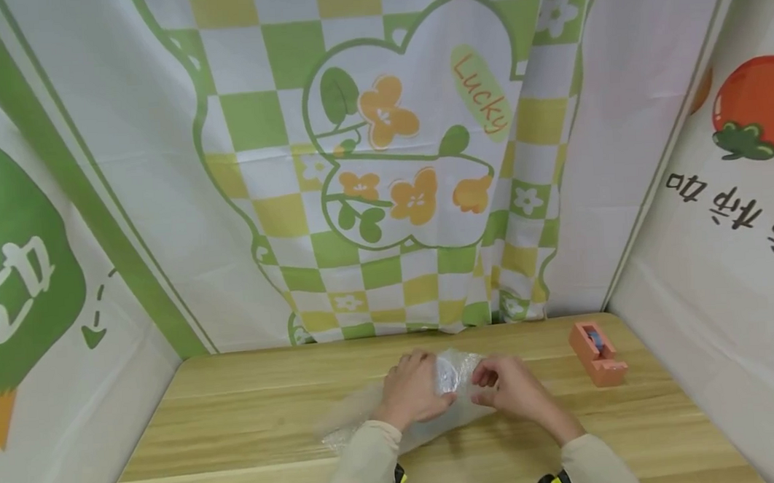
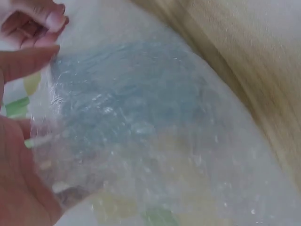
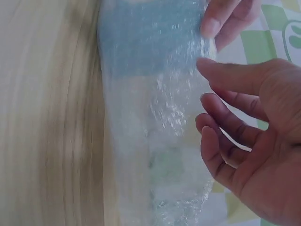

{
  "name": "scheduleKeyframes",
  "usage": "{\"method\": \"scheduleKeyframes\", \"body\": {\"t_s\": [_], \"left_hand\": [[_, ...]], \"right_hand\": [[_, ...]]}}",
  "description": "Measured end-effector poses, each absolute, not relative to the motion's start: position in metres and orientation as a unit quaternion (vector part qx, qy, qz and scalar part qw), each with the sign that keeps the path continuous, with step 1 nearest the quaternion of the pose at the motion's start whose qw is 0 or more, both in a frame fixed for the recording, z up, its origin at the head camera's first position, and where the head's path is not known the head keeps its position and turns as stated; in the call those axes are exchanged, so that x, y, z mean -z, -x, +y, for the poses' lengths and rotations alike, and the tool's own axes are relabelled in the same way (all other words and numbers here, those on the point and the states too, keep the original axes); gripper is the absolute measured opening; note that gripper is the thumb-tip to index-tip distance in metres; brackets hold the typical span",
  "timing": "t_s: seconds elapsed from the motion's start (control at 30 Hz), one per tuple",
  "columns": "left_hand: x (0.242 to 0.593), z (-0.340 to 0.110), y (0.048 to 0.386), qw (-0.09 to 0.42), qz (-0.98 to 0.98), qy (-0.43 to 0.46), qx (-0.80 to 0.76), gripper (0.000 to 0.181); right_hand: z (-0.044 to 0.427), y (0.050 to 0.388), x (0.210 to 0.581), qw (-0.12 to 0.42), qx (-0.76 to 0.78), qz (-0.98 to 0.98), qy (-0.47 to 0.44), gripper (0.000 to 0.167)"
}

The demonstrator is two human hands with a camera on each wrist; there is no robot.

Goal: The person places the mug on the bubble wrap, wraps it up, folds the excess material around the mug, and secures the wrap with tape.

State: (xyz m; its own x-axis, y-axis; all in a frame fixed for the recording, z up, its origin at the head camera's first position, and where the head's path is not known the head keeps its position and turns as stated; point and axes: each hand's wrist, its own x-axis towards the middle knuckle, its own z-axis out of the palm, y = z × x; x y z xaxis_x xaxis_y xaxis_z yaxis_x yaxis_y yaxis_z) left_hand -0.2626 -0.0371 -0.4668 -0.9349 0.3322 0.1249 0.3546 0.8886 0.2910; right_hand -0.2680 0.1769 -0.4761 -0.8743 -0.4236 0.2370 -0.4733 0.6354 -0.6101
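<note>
Your left hand grips the clear wrap, which lies between your hands with something blue showing through it. Your right hand, at 3 o'clock from the left, holds nothing; its fingers are loosely curled at the wrap's edge, and whether they touch it cannot be told. The wrap trails toward 8 o'clock across the wooden table. The pink tape dispenser sits at 2 o'clock from your right hand. At 12 o'clock hangs a checked cloth.
</note>
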Motion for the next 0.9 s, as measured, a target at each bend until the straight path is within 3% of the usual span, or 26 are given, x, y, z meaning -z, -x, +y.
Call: {"method": "scheduleKeyframes", "body": {"t_s": [0.23, 0.5, 0.7, 0.9], "left_hand": [[0.462, -0.051, 0.262, 0.004, -0.959, 0.238, 0.15, 0.075], [0.464, -0.056, 0.258, -0.009, -0.954, 0.257, 0.152, 0.076], [0.466, -0.057, 0.259, -0.02, -0.953, 0.256, 0.158, 0.077], [0.466, -0.056, 0.259, -0.022, -0.954, 0.257, 0.155, 0.077]], "right_hand": [[0.176, 0.255, 0.479, 0.067, -0.273, -0.914, -0.291, 0.037], [0.177, 0.252, 0.493, 0.189, -0.184, -0.893, -0.365, 0.057], [0.178, 0.254, 0.499, 0.218, -0.156, -0.878, -0.397, 0.052], [0.179, 0.26, 0.499, 0.218, -0.152, -0.872, -0.41, 0.033]]}}
